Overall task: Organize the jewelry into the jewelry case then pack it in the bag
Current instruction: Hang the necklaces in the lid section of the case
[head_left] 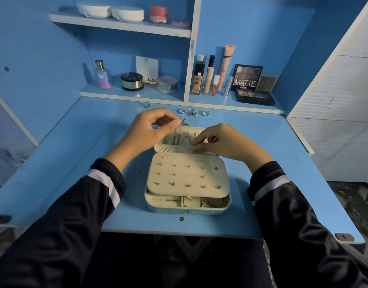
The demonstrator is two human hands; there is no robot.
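Note:
An open cream jewelry case [226, 201] with a pale green shell lies in the middle of the blue desk. Its earring panel [187, 176] carries several studs and covers most of the tray. My left hand [152, 129] pinches the top of a thin chain necklace [176, 132] above the lid's inner side. My right hand [224, 141] pinches the chain's lower part at the lid's pocket edge. Several silver rings [192, 112] lie on the desk behind the case, and one more ring [148, 104] lies further left. No bag is in view.
Shelves behind the desk hold a perfume bottle [103, 74], compacts [132, 81], foundation tubes [210, 80] and eyeshadow palettes [248, 76]. White slatted doors [334, 121] stand at the right. The desk's front edge [179, 230] is near my lap.

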